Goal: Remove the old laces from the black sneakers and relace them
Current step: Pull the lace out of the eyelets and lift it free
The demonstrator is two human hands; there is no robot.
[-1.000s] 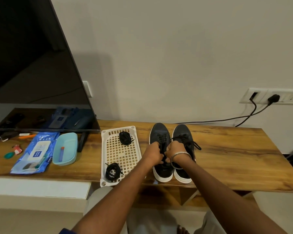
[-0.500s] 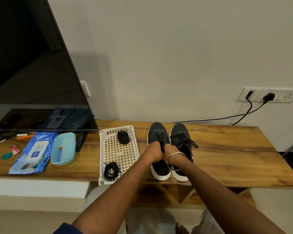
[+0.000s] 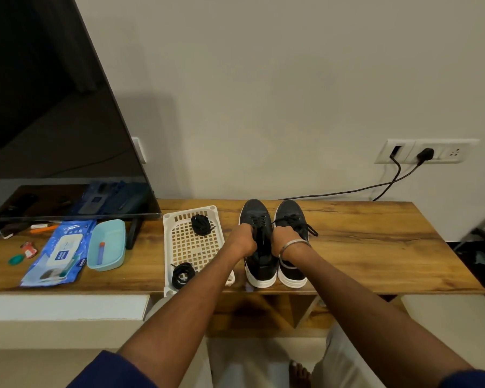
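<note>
Black left sneaker [image 3: 256, 219] runs toe-away from the white tray [image 3: 179, 219]; left hand [image 3: 242, 240] and right hand [image 3: 284, 238] pinch its laces [image 3: 259, 221] mid-shoe

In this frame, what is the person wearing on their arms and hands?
Both forearms are bare. Dark blue sleeve edges show near the bottom of the picture, one on the left arm and one on the right arm. A thin silver bangle circles the right wrist. The left hand and right hand wear no gloves; any rings are too small to tell.
</note>
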